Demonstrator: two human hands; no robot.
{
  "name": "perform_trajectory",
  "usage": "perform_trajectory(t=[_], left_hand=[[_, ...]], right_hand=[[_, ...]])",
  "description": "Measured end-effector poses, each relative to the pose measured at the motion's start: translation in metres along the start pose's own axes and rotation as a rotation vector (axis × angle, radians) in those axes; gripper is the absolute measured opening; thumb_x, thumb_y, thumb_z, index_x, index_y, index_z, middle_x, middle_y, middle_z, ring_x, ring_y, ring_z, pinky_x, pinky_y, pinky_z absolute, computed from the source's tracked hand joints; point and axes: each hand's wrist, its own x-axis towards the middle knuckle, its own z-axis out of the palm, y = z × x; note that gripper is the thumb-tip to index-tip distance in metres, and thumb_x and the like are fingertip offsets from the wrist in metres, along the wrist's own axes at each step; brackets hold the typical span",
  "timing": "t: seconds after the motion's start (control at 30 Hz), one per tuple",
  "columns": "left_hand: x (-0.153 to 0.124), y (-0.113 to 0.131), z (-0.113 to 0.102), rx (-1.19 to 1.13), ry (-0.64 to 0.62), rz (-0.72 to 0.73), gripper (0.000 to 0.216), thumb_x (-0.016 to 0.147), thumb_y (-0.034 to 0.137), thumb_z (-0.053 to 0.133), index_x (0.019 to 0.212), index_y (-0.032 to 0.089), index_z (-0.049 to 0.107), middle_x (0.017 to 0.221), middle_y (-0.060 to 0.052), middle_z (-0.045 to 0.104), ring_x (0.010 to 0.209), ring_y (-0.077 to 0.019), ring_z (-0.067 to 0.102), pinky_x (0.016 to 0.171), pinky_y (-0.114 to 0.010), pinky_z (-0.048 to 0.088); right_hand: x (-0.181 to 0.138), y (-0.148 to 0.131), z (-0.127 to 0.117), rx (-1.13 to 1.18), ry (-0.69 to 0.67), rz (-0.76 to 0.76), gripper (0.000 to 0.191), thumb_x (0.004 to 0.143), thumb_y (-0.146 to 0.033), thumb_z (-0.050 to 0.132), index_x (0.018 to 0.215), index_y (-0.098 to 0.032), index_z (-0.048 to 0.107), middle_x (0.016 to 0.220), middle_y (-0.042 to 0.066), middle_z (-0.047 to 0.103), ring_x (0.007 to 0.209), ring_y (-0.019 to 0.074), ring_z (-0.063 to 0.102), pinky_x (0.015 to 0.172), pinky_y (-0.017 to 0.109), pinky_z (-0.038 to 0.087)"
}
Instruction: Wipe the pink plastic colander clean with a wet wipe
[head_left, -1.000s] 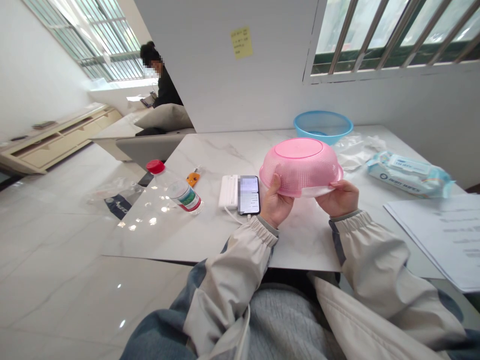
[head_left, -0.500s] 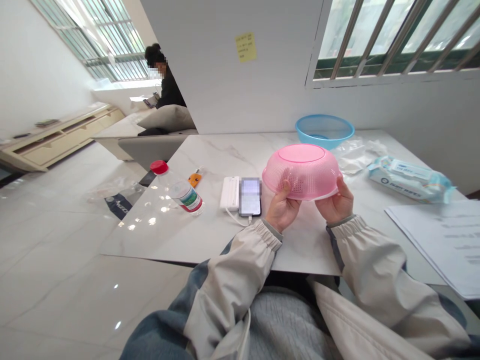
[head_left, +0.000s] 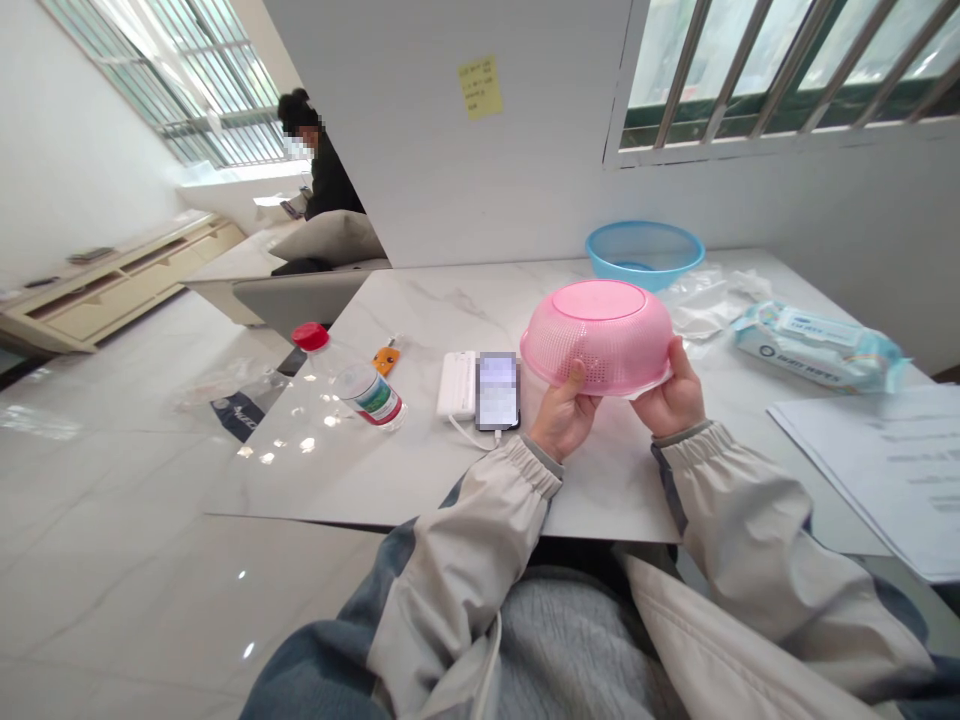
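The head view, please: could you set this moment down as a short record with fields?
Held thing: pink basket, upside down, base up
Left hand: grips the basket's near rim, thumb on its wall
Right hand: grips the near rim on the other side
Surface: marble table
Left of the basket: phone beside a white power bank; plastic bottle lying on its side
Behind the basket: blue basket, upright
Right side: wipes pack; papers
Background: another person seated by a window
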Motion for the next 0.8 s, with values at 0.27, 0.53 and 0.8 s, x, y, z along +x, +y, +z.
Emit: perform_trajectory(t=[0.27, 0.53, 0.8], left_hand=[[-0.006, -0.003, -0.008, 0.02, 0.107, 0.007, 0.022, 0.107, 0.031, 0.06, 0.119, 0.021, 0.075, 0.137, -0.007, 0.074, 0.142, -0.0231, 0.061, 0.127, -0.043, 0.043], [-0.013, 0.004, -0.014, -0.053, 0.15, -0.116, 0.046, 0.113, 0.045, 0.039, 0.11, 0.018, 0.076, 0.127, -0.013, 0.078, 0.135, -0.0244, 0.067, 0.121, -0.042, 0.049], [-0.011, 0.002, -0.014, -0.052, 0.342, -0.084, 0.041, 0.112, 0.041, 0.044, 0.095, 0.019, 0.074, 0.102, -0.009, 0.081, 0.122, -0.0209, 0.073, 0.119, -0.039, 0.05]], right_hand=[[0.012, -0.024, -0.011, 0.133, 0.149, -0.089, 0.032, 0.11, -0.03, 0.051, 0.136, -0.031, 0.069, 0.117, -0.002, 0.083, 0.122, 0.0162, 0.075, 0.117, 0.037, 0.056], [0.01, -0.034, -0.002, 0.151, 0.223, -0.007, 0.039, 0.115, -0.034, 0.037, 0.135, -0.022, 0.068, 0.109, 0.005, 0.084, 0.101, 0.0164, 0.081, 0.098, 0.031, 0.066], [0.012, -0.065, -0.012, 0.179, 0.35, 0.153, 0.063, 0.108, -0.061, 0.036, 0.147, -0.017, 0.058, 0.096, 0.012, 0.083, 0.101, 0.0318, 0.081, 0.098, 0.057, 0.063]])
